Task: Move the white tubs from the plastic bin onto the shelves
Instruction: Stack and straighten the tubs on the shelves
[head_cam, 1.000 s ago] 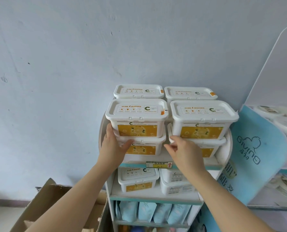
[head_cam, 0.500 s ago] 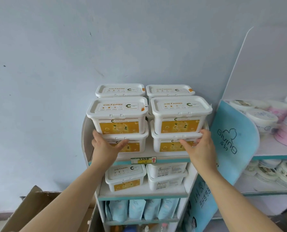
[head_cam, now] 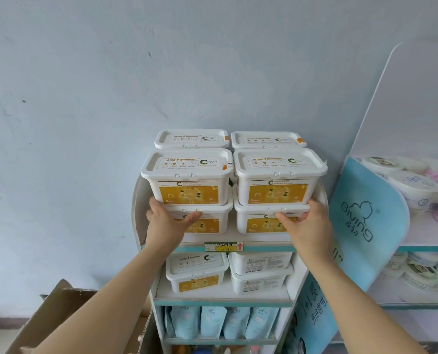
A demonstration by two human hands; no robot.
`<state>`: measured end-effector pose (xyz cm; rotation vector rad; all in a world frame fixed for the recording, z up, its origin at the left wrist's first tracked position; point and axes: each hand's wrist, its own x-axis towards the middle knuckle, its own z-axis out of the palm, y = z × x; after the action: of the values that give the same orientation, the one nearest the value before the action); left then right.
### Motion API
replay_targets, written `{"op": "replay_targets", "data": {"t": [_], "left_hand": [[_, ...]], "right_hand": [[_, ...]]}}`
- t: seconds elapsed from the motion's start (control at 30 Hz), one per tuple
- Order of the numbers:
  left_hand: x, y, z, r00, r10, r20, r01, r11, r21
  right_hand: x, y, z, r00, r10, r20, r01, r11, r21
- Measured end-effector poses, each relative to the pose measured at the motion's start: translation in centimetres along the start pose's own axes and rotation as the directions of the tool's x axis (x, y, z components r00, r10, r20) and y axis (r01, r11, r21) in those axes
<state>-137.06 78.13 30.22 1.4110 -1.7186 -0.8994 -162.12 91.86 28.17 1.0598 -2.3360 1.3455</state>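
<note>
Several white tubs with yellow labels stand on the top shelf [head_cam: 264,248] in two-high stacks. My left hand [head_cam: 165,223] grips the left corner of the lower left tub [head_cam: 210,222], thumb across its front. The upper left tub [head_cam: 187,180] sits on it. My right hand [head_cam: 308,226] grips the right end of the lower right tub [head_cam: 260,222], thumb along its lid edge, under the upper right tub [head_cam: 276,180]. Two more tubs [head_cam: 191,139] stand behind. No plastic bin is in view.
The shelf below holds more white tubs [head_cam: 195,272]; beneath them hang blue pouches [head_cam: 223,323]. An open cardboard box [head_cam: 59,302] sits at the lower left. A blue side panel [head_cam: 361,221] and a shelf of round tubs [head_cam: 412,187] stand to the right.
My right hand moved from the left front of the right stack to its right end and took hold of the lower tub. My left hand stayed on the lower left tub.
</note>
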Motion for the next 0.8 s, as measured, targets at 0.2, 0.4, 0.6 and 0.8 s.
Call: {"op": "replay_targets", "data": {"t": [0.2, 0.4, 0.6, 0.8], "left_hand": [[0.0, 0.1, -0.1, 1.0, 0.0, -0.001, 0.0, 1.0, 0.002], [-0.5, 0.0, 0.1, 0.999, -0.028, 0.031, 0.028, 1.0, -0.014], [-0.8, -0.1, -0.5, 0.998, -0.052, 0.039, 0.05, 0.996, 0.068], [-3.0, -1.0, -1.5, 0.995, 0.083, 0.052, -0.096, 0.933, 0.348]], "right_hand": [[-0.1, -0.6, 0.2, 0.999, 0.038, -0.029, -0.039, 0.998, -0.045], [-0.4, -1.2, -0.4, 0.998, 0.069, 0.012, -0.067, 0.991, -0.119], [-1.7, -2.6, -0.9, 0.992, 0.071, 0.105, -0.046, 0.974, -0.223], [-4.3, -3.9, -1.1, 0.972, -0.047, 0.228, 0.124, 0.933, -0.339]]}}
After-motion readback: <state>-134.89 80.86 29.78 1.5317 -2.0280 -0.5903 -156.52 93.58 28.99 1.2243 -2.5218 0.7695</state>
